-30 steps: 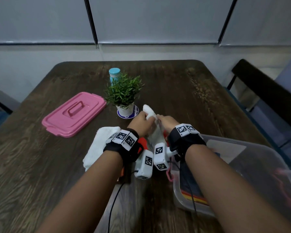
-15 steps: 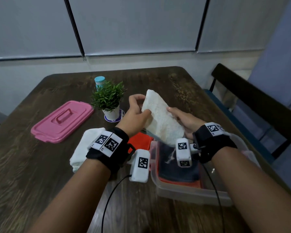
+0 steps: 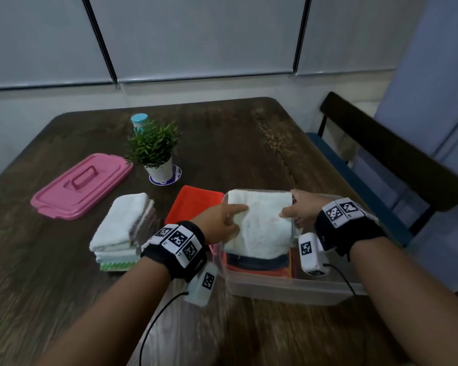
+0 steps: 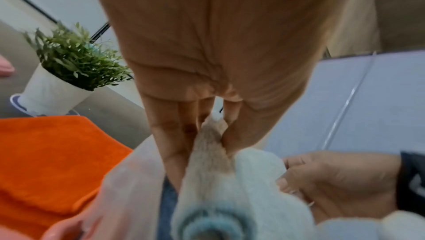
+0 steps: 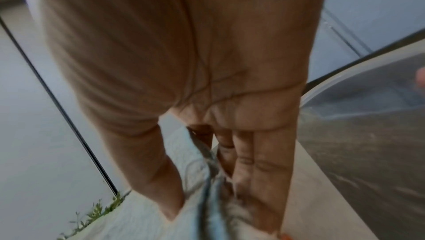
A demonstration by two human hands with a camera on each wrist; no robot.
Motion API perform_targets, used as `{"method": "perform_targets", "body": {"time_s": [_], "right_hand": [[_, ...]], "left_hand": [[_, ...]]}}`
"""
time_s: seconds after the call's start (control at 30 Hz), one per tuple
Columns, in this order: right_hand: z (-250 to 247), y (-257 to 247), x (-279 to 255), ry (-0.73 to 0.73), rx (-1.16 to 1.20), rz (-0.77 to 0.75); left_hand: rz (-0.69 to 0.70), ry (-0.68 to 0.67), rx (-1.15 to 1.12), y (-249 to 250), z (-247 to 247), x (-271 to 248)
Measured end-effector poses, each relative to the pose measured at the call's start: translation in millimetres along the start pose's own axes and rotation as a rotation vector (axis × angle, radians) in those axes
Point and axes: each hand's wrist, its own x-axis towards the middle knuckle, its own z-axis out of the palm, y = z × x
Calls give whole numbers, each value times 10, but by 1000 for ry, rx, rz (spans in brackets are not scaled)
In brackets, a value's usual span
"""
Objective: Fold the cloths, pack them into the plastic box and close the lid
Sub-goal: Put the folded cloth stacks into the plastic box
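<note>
A folded white cloth point(image 3: 259, 220) lies over the clear plastic box point(image 3: 288, 289), on top of dark blue and orange cloths inside. My left hand point(image 3: 222, 220) pinches its left edge between thumb and fingers, and the left wrist view shows the cloth point(image 4: 211, 153) squeezed there. My right hand point(image 3: 299, 210) pinches the right edge, thumb on top, as the right wrist view shows on the cloth point(image 5: 200, 180). The pink lid point(image 3: 82, 186) lies on the table at the left. An orange cloth point(image 3: 193, 204) lies beside the box. A stack of folded cloths point(image 3: 122, 228) sits further left.
A small potted plant point(image 3: 154, 151) on a coaster stands behind the cloths, with a teal-capped bottle point(image 3: 139, 121) behind it. A dark chair point(image 3: 381, 165) stands at the table's right side. The wooden table point(image 3: 236, 143) reaches to the wall.
Both hands carried the white cloth from above the table's middle to the right and down onto the cloths in the box. The view turned right with them.
</note>
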Motion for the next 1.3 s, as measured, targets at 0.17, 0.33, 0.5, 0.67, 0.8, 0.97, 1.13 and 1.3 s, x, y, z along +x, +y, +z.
{"method": "perform_targets", "body": {"time_s": [0.17,0.33,0.5,0.67,0.8,0.97,1.13,1.3], "right_hand": [[-22,44,9,-11,33,-36],[-71,-18,-105,34,41,-47],[125,114,-64,128,-21,123],[136,46,-40,128,-74,155],[96,-19,-43,134,-15,160],[-26,11,28,149,-68,67],[-246,-5,-193,242,-11,-18],[-311,-104,-322,244,-260,-102]], "left_hand": [[52,-17,147,-11,72,48],[91,11,35,19,97,74],[-77,-23,357,1,300,128],[-52,-1,527,11,365,163],[7,55,384,80,307,165],[197,51,162,349,256,175],[356,51,-25,633,278,240],[237,59,-101,476,201,262]]}}
